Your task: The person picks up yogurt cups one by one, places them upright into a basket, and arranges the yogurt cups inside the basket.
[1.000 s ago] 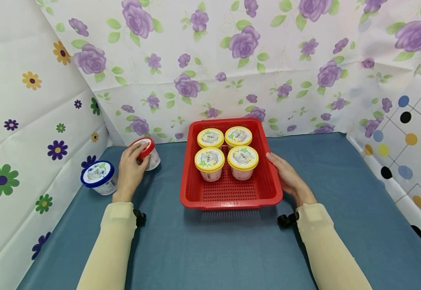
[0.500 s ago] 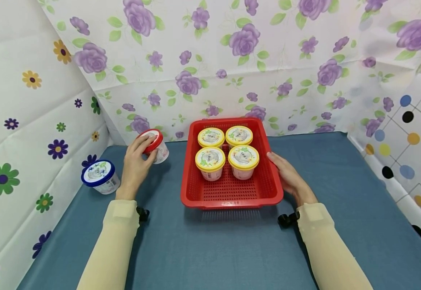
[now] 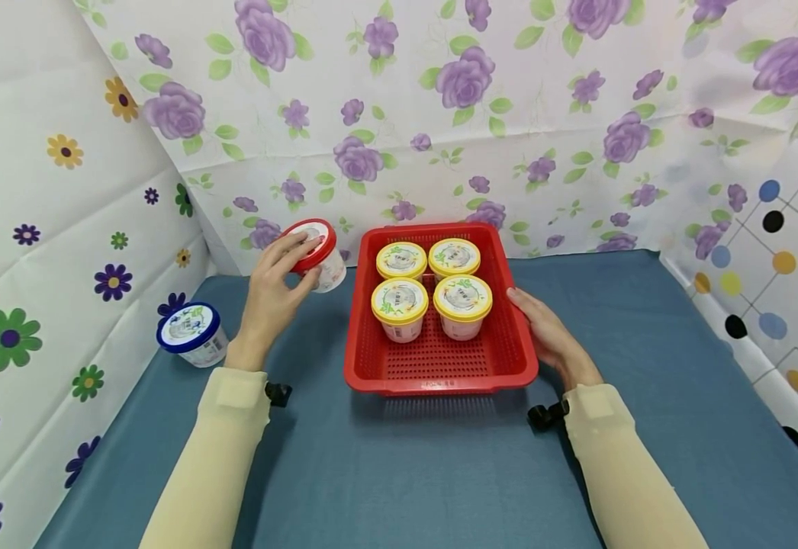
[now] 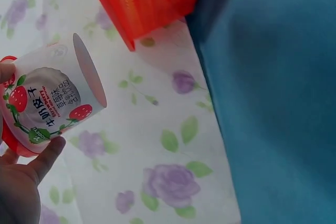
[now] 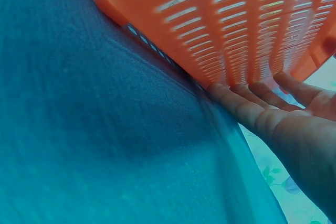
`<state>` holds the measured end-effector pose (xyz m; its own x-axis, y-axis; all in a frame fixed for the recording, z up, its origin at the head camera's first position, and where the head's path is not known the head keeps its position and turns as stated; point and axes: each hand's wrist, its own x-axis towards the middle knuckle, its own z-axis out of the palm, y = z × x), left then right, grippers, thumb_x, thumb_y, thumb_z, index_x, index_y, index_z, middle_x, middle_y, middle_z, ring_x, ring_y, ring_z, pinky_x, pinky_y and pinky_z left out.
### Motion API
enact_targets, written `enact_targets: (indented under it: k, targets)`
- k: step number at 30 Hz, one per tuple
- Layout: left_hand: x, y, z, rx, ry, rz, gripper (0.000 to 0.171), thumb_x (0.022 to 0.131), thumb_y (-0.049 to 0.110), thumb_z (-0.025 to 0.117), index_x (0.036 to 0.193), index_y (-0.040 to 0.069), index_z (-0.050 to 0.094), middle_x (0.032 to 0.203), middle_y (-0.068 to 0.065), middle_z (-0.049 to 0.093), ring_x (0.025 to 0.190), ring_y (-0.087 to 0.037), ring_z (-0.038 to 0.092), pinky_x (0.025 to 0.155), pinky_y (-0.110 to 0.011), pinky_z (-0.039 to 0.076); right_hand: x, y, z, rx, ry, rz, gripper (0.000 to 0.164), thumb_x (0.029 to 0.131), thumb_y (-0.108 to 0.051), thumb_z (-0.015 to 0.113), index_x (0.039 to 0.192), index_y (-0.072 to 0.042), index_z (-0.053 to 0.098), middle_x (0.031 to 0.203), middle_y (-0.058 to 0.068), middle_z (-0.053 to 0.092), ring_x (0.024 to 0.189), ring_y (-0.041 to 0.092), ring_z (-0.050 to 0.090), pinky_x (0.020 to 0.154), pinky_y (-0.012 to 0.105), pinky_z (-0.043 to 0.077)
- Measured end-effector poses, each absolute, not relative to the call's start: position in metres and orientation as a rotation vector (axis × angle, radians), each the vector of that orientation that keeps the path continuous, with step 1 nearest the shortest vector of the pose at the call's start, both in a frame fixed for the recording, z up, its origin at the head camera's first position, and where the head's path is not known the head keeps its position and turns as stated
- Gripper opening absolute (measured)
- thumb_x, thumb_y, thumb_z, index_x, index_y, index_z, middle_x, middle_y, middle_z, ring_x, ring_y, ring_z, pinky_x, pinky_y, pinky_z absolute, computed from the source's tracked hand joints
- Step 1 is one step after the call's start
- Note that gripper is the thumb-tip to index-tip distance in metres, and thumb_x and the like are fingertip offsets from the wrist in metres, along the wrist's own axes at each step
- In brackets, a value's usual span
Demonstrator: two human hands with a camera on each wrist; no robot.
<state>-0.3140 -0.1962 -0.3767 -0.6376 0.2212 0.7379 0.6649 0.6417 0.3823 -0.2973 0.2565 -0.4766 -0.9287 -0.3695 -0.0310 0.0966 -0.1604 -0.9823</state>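
My left hand grips a red-lidded strawberry tub by its lid end, fingers over the lid and thumb at the side. The tub is tilted and raised left of the red plastic basket. In the left wrist view, strawberries and lettering show on the white tub, its base facing the basket. My right hand lies along the basket's right side. Its straight fingers touch the slotted outer wall in the right wrist view. Several yellow-lidded tubs stand in the basket's back and middle.
A blue-lidded tub stands at the left, beside the flowered side sheet. A blue cloth covers the table. Behind the basket hangs a rose-patterned sheet, and a dotted one stands at the right.
My left hand has lifted the red-lidded tub from the table and carried it up and right, toward the basket. The right hand and the basket have stayed in place.
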Motion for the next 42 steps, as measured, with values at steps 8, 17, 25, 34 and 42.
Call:
enact_targets:
  k: [8,17,25,34,42]
  targets:
    - [-0.311,-0.18,-0.366,-0.791,-2.163,-0.874,0.05,0.092,0.009,0.08,0.14,0.016,0.068,0.146,-0.007,0.06,0.139,-0.027,0.049,0.109,-0.053,0.047,-0.297,0.257,-0.476,-0.314,1.791,-2.167,0.061,0.114,-0.044,0.038,0.163,-0.011,0.029,0.132,0.005,0.066,0.117,0.029,0.069,0.086,0.042,0.061]
    - [-0.306,-0.163,-0.355,-0.881,-2.182,-0.93,0.051,0.091,0.009,0.081,0.14,0.015,0.068,0.147,-0.008,0.059,0.139,-0.027,0.049,0.099,-0.053,0.054,-0.296,0.257,-0.478,-0.306,1.801,-2.161,0.06,0.113,-0.045,0.038,0.162,-0.011,0.03,0.132,0.006,0.066,0.117,0.029,0.069,0.086,0.042,0.061]
    - [-0.304,-0.148,-0.348,-0.952,-2.178,-1.082,0.047,0.092,0.008,0.081,0.137,0.013,0.07,0.145,-0.006,0.061,0.137,-0.025,0.051,0.1,-0.052,0.054,-0.296,0.257,-0.478,-0.308,1.806,-2.157,0.06,0.114,-0.044,0.038,0.163,-0.011,0.029,0.132,0.005,0.066,0.117,0.029,0.069,0.086,0.041,0.061]
    - [-0.303,-0.134,-0.35,-1.029,-2.185,-1.198,0.054,0.086,0.004,0.082,0.138,0.012,0.069,0.145,-0.007,0.06,0.141,-0.025,0.049,0.113,-0.05,0.044,-0.296,0.256,-0.477,-0.312,1.81,-2.164,0.059,0.114,-0.042,0.038,0.162,-0.009,0.031,0.129,0.005,0.068,0.114,0.027,0.07,0.085,0.041,0.061]
    - [-0.303,-0.128,-0.352,-1.074,-2.197,-1.153,0.054,0.087,0.005,0.082,0.139,0.012,0.069,0.145,-0.008,0.06,0.138,-0.025,0.051,0.108,-0.049,0.049,-0.297,0.257,-0.477,-0.325,1.823,-2.16,0.059,0.114,-0.043,0.037,0.162,-0.009,0.031,0.129,0.006,0.068,0.114,0.029,0.07,0.084,0.041,0.062]
